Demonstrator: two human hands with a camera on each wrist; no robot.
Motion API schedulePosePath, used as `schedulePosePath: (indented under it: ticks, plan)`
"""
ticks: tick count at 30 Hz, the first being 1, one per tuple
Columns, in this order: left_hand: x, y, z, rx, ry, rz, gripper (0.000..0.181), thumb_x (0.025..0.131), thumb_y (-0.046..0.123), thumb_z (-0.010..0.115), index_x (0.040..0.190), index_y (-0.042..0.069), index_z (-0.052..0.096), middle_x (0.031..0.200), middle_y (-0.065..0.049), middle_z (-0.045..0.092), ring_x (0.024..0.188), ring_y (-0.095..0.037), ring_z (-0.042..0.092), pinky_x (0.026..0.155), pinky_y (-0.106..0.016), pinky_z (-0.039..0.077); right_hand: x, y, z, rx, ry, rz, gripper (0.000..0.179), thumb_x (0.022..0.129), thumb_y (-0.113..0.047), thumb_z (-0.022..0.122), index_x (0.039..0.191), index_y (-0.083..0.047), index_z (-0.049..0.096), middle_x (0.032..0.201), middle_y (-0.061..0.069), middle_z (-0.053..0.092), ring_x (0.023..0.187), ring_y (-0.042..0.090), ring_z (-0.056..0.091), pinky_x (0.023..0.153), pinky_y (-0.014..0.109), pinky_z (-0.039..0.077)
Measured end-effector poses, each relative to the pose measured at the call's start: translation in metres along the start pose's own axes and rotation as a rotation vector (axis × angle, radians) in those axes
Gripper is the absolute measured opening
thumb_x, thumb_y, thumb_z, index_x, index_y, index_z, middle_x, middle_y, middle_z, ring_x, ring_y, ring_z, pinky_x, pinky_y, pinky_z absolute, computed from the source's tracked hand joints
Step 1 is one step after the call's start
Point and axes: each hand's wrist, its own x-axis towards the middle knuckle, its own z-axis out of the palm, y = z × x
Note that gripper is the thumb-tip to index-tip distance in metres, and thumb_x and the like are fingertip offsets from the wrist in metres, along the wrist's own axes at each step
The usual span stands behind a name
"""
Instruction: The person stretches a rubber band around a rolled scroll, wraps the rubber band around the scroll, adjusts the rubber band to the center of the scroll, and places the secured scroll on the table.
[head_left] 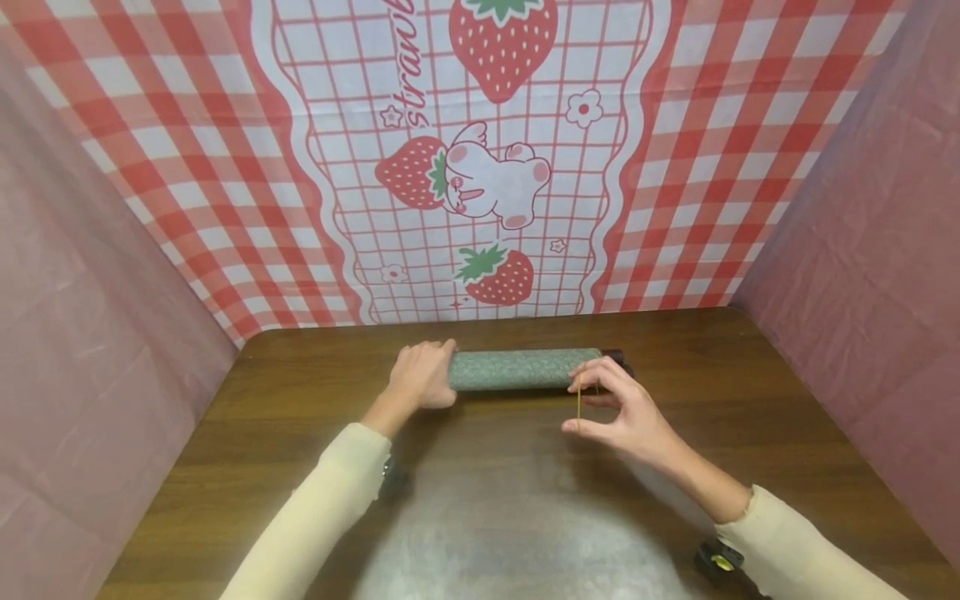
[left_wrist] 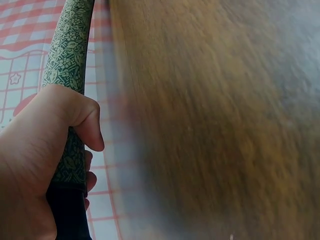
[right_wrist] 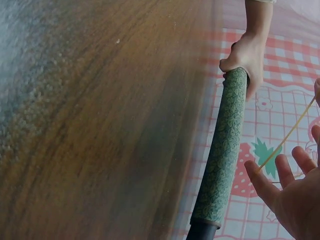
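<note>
A long green leaf-patterned roll (head_left: pixel 517 369) with black ends lies sideways near the back of the table. My left hand (head_left: pixel 420 373) grips it near its left end, the thumb lying over the patterned surface in the left wrist view, where a black end (left_wrist: pixel 70 212) shows below the fingers. Close to the other end is my right hand (head_left: pixel 633 417), its fingers and thumb spread apart. A thin yellowish rubber band (right_wrist: pixel 286 136) is stretched taut across these spread fingers. In the right wrist view the band stands beside the roll (right_wrist: pixel 225 145), apart from it.
The brown wooden table (head_left: pixel 465 517) has its back edge just behind the roll. A red-and-white checked cloth with strawberry prints (head_left: pixel 495 175) hangs beyond it. Pink cloth walls (head_left: pixel 862 292) stand at both sides.
</note>
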Motion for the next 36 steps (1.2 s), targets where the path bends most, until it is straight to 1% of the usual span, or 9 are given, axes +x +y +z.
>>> schedulePosePath:
  ticks: [3,9,13,17,19,23,26,30,36]
  plan:
    - [-0.003,-0.002,-0.001,0.002,0.002,-0.005,0.069,0.072,0.025,0.085,0.137,0.014,0.066,0.120,-0.013,0.081,0.110,-0.034,0.079,0.092,-0.052,0.065,0.000,0.000,0.000,0.000,-0.003,-0.005,0.049,0.075,0.004,0.099,0.113,-0.012,0.073,0.129,0.011,0.068,0.124,0.003,0.067,0.095,0.028,0.068]
    - [-0.007,-0.005,-0.003,-0.001,0.015,-0.004,0.069,0.072,0.026,0.086,0.137,0.013,0.066,0.120,-0.014,0.082,0.111,-0.035,0.079,0.092,-0.052,0.065,0.000,0.001,0.000,-0.005,-0.007,-0.006,0.050,0.074,0.005,0.099,0.114,-0.012,0.074,0.130,0.020,0.067,0.124,-0.001,0.066,0.094,0.030,0.069]
    - [-0.010,-0.007,-0.004,0.000,0.022,-0.005,0.068,0.072,0.026,0.086,0.136,0.013,0.067,0.118,-0.014,0.082,0.109,-0.035,0.079,0.090,-0.052,0.065,0.000,0.001,0.000,-0.008,-0.015,0.005,0.050,0.075,0.004,0.099,0.115,-0.012,0.074,0.132,0.025,0.066,0.125,0.003,0.067,0.095,0.032,0.069]
    - [-0.013,-0.011,-0.005,-0.002,0.038,-0.009,0.068,0.070,0.025,0.085,0.135,0.013,0.067,0.115,-0.013,0.082,0.106,-0.035,0.079,0.087,-0.051,0.065,0.000,0.000,-0.002,-0.010,-0.022,0.020,0.050,0.075,0.003,0.100,0.115,-0.013,0.074,0.134,0.024,0.065,0.125,0.005,0.067,0.096,0.037,0.070]
    - [-0.015,-0.013,-0.007,-0.003,0.043,-0.014,0.068,0.070,0.025,0.085,0.134,0.013,0.068,0.114,-0.013,0.082,0.105,-0.035,0.079,0.086,-0.051,0.065,0.000,0.000,-0.003,-0.013,-0.022,0.026,0.050,0.075,0.003,0.100,0.115,-0.013,0.074,0.135,0.021,0.065,0.124,0.003,0.066,0.095,0.038,0.070]
    - [-0.018,-0.017,-0.009,-0.004,0.051,-0.022,0.069,0.069,0.025,0.086,0.134,0.013,0.068,0.114,-0.013,0.082,0.106,-0.035,0.079,0.085,-0.051,0.065,0.000,0.002,-0.006,-0.022,-0.020,0.024,0.052,0.074,0.004,0.100,0.115,-0.013,0.074,0.135,0.014,0.065,0.124,0.002,0.066,0.095,0.039,0.071]
    - [-0.021,-0.021,-0.010,-0.006,0.054,-0.021,0.069,0.069,0.026,0.086,0.134,0.012,0.068,0.115,-0.013,0.082,0.106,-0.035,0.079,0.084,-0.051,0.065,0.000,0.003,-0.007,-0.025,-0.020,0.026,0.052,0.074,0.004,0.100,0.115,-0.013,0.074,0.137,0.014,0.065,0.127,0.000,0.065,0.096,0.038,0.070]
    - [-0.025,-0.025,-0.012,-0.013,0.050,-0.022,0.070,0.070,0.027,0.087,0.135,0.011,0.068,0.116,-0.014,0.082,0.108,-0.035,0.079,0.085,-0.052,0.065,0.000,0.003,-0.008,-0.018,-0.029,0.037,0.051,0.075,0.004,0.100,0.115,-0.012,0.073,0.140,0.022,0.063,0.130,-0.002,0.061,0.096,0.041,0.071]
    - [-0.030,-0.030,-0.011,-0.025,0.056,-0.031,0.071,0.071,0.028,0.088,0.137,0.010,0.067,0.119,-0.016,0.082,0.111,-0.037,0.079,0.089,-0.054,0.065,0.000,0.004,-0.008,0.012,-0.037,0.021,0.052,0.075,0.006,0.099,0.117,-0.010,0.072,0.140,0.024,0.060,0.128,-0.001,0.063,0.095,0.044,0.071]
